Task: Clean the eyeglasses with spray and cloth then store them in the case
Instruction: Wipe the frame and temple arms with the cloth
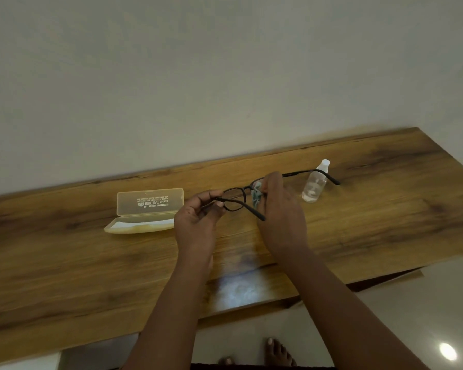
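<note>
Head cam: the left hand (198, 217) pinches the black eyeglasses (234, 200) by one lens rim, held above the wooden table (91, 263). The right hand (278, 217) has fingers curled round a light blue cloth (256, 196), pressing it on the other lens. Open translucent case (147, 209) sits left, clear spray bottle (315, 184) stands right.

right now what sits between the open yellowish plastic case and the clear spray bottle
Head view: both hands, left and right, holding black-framed eyeglasses and pale cloth.
</note>
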